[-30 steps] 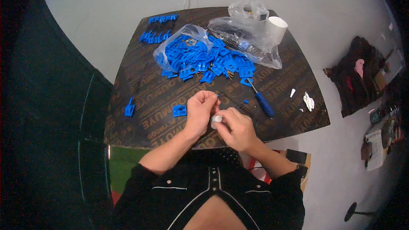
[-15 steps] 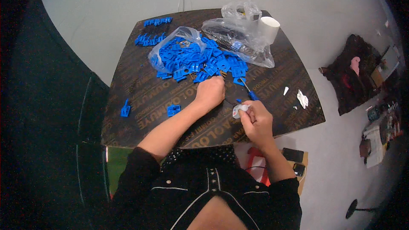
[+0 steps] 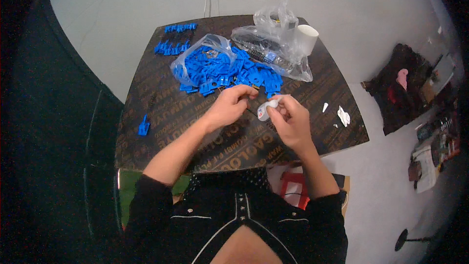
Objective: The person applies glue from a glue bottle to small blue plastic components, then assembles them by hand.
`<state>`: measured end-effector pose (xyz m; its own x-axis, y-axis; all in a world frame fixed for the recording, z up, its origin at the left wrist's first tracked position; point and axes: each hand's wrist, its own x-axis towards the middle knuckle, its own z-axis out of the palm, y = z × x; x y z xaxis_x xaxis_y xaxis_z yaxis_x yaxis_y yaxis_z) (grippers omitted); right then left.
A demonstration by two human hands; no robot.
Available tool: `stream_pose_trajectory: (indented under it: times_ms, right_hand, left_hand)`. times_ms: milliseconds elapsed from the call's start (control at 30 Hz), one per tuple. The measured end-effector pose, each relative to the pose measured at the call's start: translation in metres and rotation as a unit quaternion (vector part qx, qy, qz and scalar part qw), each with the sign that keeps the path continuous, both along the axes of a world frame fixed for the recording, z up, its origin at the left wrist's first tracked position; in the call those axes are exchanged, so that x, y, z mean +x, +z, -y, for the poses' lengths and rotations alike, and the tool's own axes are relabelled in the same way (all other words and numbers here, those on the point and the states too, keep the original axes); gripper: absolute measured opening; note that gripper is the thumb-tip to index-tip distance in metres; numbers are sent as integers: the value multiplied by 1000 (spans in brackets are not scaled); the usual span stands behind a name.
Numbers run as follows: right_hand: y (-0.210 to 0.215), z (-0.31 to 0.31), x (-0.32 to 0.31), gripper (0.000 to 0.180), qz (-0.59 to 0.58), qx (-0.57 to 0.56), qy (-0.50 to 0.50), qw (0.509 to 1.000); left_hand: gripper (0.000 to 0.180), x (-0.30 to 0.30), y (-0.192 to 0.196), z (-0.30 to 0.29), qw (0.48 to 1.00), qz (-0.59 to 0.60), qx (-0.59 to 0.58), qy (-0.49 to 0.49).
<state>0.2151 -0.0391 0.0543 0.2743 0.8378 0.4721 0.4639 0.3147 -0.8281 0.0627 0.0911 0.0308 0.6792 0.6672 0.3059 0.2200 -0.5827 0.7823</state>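
My right hand (image 3: 293, 120) grips a small white bottle (image 3: 265, 109) with a label between thumb and fingers. The bottle is tilted, and a thin dark tip points from it toward my left hand. My left hand (image 3: 231, 106) reaches to the near edge of a heap of flat blue plastic parts (image 3: 256, 77). A gap shows between its thumb and forefinger, with nothing plainly held. Small brass-coloured pieces (image 3: 255, 87) lie by its fingertips. At the left of the table lies a single blue assembled piece (image 3: 143, 126).
A clear plastic bag (image 3: 181, 71) lies open over the heap. Two rows of blue pieces (image 3: 171, 48) stand back left. Behind are another clear bag (image 3: 298, 71) with dark contents and a white cylinder (image 3: 307, 39). A white cone (image 3: 325, 107) and crumpled white paper (image 3: 344, 116) lie at the right.
My left hand has loosened its pinch, fingers now extended toward the heap. My right hand and the bottle moved up and left. The screwdriver and a near blue piece are now hidden.
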Motion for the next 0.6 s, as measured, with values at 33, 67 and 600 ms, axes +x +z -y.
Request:
stream_pose_trajectory:
  times_ms: [33,67,600]
  right_hand:
    - [2,-7,1,14,16,-15,13,1000]
    - [4,-15,0,14,20,-12,18,1000]
    - [2,-96,-58,13,-29,-16,160,987]
  left_hand:
    - [36,-9,10,4,991,43,-99,-75]
    - [40,-22,21,7,966,87,-194,-144]
    - [47,-78,10,-11,982,122,-133,-53]
